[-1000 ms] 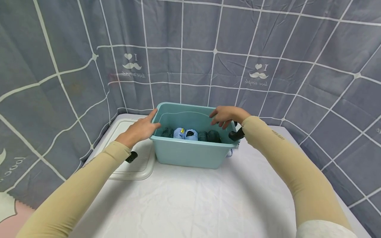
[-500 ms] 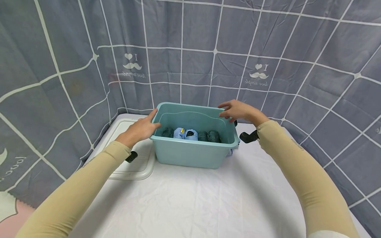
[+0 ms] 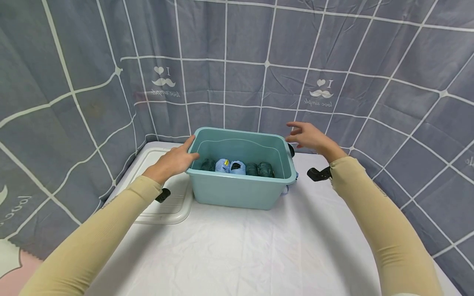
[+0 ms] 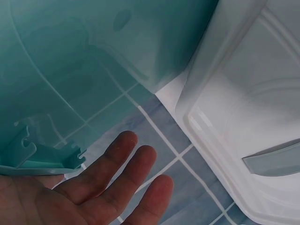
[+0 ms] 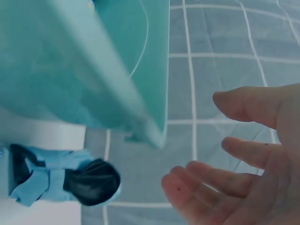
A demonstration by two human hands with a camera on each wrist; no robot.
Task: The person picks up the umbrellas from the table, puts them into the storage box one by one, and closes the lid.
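A teal plastic storage bin stands on a white-covered table. In a row inside it lie dark green rolled bundles and light blue ones, apparently cloth. My left hand rests on the bin's left rim; in the left wrist view its fingers extend outside the wall, loosely straight. My right hand is in the air just beyond the right rim, fingers spread and holding nothing. Below it, against the bin's right side, lies a light blue and black bundle, mostly hidden in the head view.
A white lid lies flat on the table left of the bin. Grey curtains with a white grid hang behind and along both sides. White cloth covers the table in front of the bin.
My right hand has moved right, from above the bin's inside to beyond its right rim. The left hand, the bin and the bundles look unmoved.
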